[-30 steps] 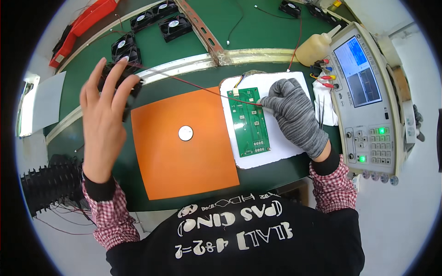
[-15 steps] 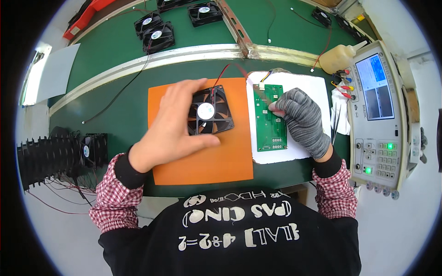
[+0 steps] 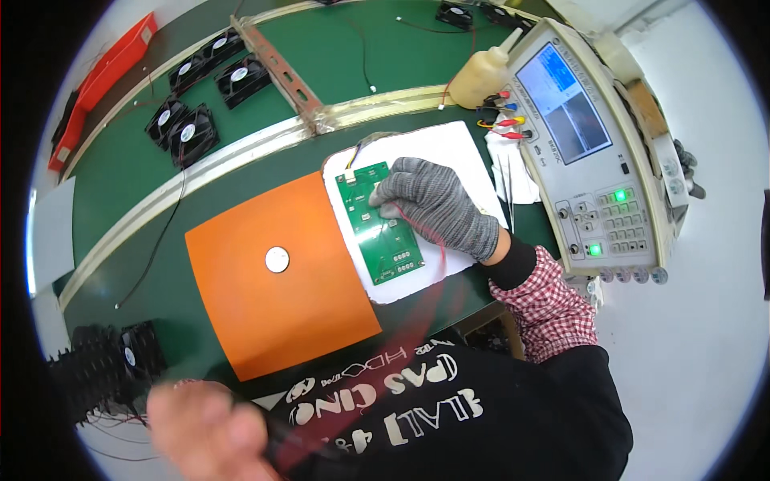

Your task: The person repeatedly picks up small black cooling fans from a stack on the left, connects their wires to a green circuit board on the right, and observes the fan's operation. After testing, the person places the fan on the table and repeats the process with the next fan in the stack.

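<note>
My right hand (image 3: 437, 204), in a grey striped knit glove, rests over a green circuit board (image 3: 383, 255). Its fingers are closed on a thin red wire (image 3: 442, 255) at the board's surface; the wire's end is hidden. Blurred red streaks run from it toward my left hand. Down at the lower left, my bare left hand (image 3: 210, 429) is smeared by motion. Something dark beside its fingers blends into my black shirt, so what it holds cannot be made out. A white disc (image 3: 277, 259) lies on the orange sheet (image 3: 297, 313). The board lies on a white pad (image 3: 461, 148).
At the right stands a test instrument (image 3: 573, 144) with a lit screen and clip leads. A squeeze bottle (image 3: 479, 78) and tweezers (image 3: 511, 188) are beside it. Several black fans (image 3: 193, 135) sit beyond the metal rail. More fans (image 3: 104, 361) are stacked at left.
The black fan is gone from the orange sheet, exposing the white disc. My left hand has moved back toward me. Red wire now trails from my right hand. The whole view has turned.
</note>
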The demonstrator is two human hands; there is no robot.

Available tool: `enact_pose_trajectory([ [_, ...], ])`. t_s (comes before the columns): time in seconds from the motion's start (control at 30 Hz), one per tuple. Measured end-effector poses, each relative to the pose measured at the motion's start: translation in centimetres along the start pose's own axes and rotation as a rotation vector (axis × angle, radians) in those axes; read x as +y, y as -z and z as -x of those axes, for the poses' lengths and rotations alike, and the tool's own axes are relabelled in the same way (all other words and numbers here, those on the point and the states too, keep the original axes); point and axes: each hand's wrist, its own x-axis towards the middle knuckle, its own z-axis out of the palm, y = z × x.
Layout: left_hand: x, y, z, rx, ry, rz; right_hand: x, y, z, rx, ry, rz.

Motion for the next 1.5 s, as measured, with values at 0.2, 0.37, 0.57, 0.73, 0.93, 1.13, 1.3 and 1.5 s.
enact_pose_trajectory([
  [0.2,0.4,5.8,-1.1,-0.397,1.908,1.952,-0.5,0.0,0.0,0.008,-0.034,-0.013],
  [0.37,0.2,4.8,-2.2,-0.599,1.712,1.766,0.2,0.0,0.2,-0.019,-0.048,-0.048],
  [0.57,1.8,2.4,-3.4,-0.696,0.467,-0.074,-0.5,-0.2,0.1,-0.027,-0.054,0.05],
  [0.73,-6.2,-8.6,-3.7,-0.767,0.058,0.026,-0.9,0.1,1.1,0.146,-0.127,-0.006],
  [0.93,-25.8,-9.8,9.7,-0.975,0.459,-0.684,-0.7,0.1,0.1,0.351,-0.069,-0.123],
  [1.13,-15.0,-7.9,3.4,-0.941,0.358,-0.228,-0.6,0.2,0.2,0.4,0.018,-0.012],
  [1.3,-1.2,-5.7,0.6,-1.051,0.108,0.435,-5.8,0.7,-0.2,-0.089,0.152,-0.267],
  [1.5,-7.1,2.0,-1.4,-0.792,0.273,-0.574,-3.2,1.7,0.2,0.102,0.17,0.373],
])
